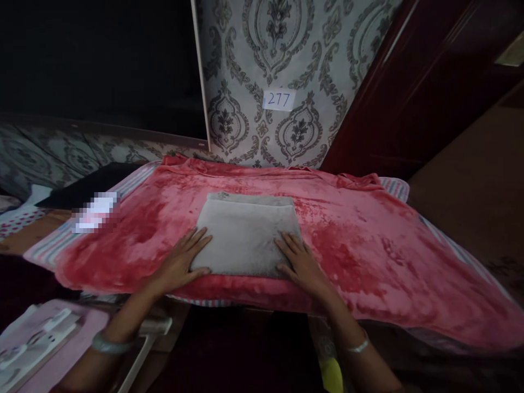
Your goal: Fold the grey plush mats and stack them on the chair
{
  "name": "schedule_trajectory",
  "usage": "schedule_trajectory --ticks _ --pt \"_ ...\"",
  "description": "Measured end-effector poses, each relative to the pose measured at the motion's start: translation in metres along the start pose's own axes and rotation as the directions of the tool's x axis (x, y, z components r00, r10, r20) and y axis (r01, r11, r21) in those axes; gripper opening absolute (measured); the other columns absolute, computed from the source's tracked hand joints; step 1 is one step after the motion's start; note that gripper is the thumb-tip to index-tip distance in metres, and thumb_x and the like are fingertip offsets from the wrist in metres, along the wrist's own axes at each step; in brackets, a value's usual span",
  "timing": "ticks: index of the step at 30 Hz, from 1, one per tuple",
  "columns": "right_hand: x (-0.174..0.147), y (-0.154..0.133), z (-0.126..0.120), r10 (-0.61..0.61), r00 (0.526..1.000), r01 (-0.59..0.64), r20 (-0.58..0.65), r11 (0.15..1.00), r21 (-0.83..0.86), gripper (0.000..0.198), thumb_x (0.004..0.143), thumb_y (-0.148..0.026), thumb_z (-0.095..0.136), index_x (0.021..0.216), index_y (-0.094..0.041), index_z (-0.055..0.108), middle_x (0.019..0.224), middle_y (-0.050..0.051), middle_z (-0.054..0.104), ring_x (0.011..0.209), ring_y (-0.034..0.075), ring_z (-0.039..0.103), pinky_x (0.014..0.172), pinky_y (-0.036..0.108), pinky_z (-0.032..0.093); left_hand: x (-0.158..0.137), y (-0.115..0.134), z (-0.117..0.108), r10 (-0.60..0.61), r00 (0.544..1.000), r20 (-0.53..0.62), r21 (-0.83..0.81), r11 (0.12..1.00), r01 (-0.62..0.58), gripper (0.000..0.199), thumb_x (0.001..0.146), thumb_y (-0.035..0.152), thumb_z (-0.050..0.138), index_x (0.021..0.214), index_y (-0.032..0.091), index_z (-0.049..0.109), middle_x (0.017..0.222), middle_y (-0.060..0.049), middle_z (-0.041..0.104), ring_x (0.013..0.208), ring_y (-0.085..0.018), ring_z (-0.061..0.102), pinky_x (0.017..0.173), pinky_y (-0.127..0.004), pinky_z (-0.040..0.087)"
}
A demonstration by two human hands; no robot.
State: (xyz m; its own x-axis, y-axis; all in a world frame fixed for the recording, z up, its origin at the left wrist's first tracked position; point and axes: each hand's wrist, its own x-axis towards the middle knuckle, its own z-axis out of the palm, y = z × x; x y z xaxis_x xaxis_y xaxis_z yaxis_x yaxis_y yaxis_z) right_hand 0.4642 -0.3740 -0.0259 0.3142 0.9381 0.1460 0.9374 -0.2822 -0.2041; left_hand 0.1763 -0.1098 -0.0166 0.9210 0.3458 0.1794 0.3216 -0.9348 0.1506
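A grey folded cloth (245, 237) lies flat near the front middle of a red plush blanket (347, 240). It is roughly rectangular, with a narrow folded strip along its far edge. My left hand (186, 259) rests on its left side, fingers spread and the thumb along the near left corner. Over on the right side, my right hand (298, 256) lies with fingers stretched out on the cloth. Both palms face down, and neither hand grips anything. The underside of the cloth is hidden.
A striped cloth (45, 254) shows under the blanket's edges. A blurred white item (96, 213) lies at the left. Behind stand a dark screen (102, 65) and a wall with a paper label (279, 100). A pink tray (77, 349) holds small items at lower left.
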Motion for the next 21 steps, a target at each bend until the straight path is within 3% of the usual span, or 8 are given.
schedule_trajectory --ticks 3,6,9,12,15,21 --pt "-0.033 0.016 0.006 -0.073 0.995 0.079 -0.069 0.992 0.095 0.071 0.095 -0.045 0.060 0.160 -0.027 0.037 0.169 0.010 0.027 0.158 0.029 0.017 0.123 0.054 0.028 -0.020 -0.015 -0.001 0.047 0.999 -0.010 -0.058 0.997 -0.048 0.078 0.089 0.057 0.063 0.158 0.028 0.041 0.169 -0.009 0.026 0.151 -0.033 0.037 0.120 -0.048 0.039" --pt "-0.046 0.029 0.011 -0.068 0.988 0.088 -0.137 0.985 0.146 0.074 0.090 -0.024 0.057 0.161 -0.027 0.035 0.168 0.009 0.030 0.157 0.028 0.018 0.124 0.056 0.029 -0.023 -0.020 -0.001 0.032 0.999 -0.031 -0.098 0.995 -0.035 0.061 0.094 0.034 0.052 0.155 0.031 0.046 0.167 -0.003 0.031 0.145 -0.027 0.047 0.116 -0.041 0.045" --pt "-0.045 0.040 0.013 -0.077 0.983 0.103 -0.167 0.983 0.151 0.089 0.078 -0.008 0.053 0.162 -0.027 0.032 0.166 0.008 0.035 0.156 0.026 0.023 0.124 0.057 0.029 -0.021 -0.027 0.000 0.012 1.000 -0.026 -0.104 0.994 -0.015 0.074 0.083 0.016 0.049 0.155 0.035 0.046 0.165 0.002 0.034 0.143 -0.024 0.049 0.114 -0.038 0.048" --pt "-0.035 0.051 0.011 -0.116 0.978 0.140 -0.172 0.981 0.132 0.093 0.073 -0.004 0.052 0.162 -0.027 0.034 0.162 0.009 0.042 0.153 0.026 0.030 0.123 0.057 0.031 -0.016 -0.035 -0.002 0.028 0.999 -0.030 -0.123 0.992 -0.031 0.085 0.074 0.010 0.049 0.154 0.037 0.046 0.162 0.004 0.040 0.144 -0.023 0.048 0.117 -0.041 0.046" --pt "-0.021 0.062 0.008 -0.146 0.971 0.167 -0.190 0.981 0.100 0.083 0.078 -0.004 0.053 0.158 -0.024 0.042 0.159 0.011 0.046 0.150 0.027 0.036 0.122 0.057 0.033 -0.006 -0.040 -0.008 0.040 0.999 -0.029 -0.121 0.992 -0.043 0.083 0.073 0.007 0.052 0.151 0.036 0.050 0.160 0.002 0.044 0.143 -0.024 0.050 0.118 -0.044 0.043" --pt "0.008 0.076 0.009 -0.133 0.963 0.153 -0.233 0.986 0.068 0.055 0.097 -0.012 0.040 0.147 -0.026 0.057 0.155 0.009 0.051 0.146 0.025 0.041 0.120 0.055 0.036 0.028 -0.046 -0.019 0.069 0.997 -0.044 -0.014 0.997 -0.070 0.058 0.090 0.011 0.046 0.141 0.034 0.062 0.152 -0.005 0.056 0.139 -0.023 0.053 0.120 -0.049 0.038"
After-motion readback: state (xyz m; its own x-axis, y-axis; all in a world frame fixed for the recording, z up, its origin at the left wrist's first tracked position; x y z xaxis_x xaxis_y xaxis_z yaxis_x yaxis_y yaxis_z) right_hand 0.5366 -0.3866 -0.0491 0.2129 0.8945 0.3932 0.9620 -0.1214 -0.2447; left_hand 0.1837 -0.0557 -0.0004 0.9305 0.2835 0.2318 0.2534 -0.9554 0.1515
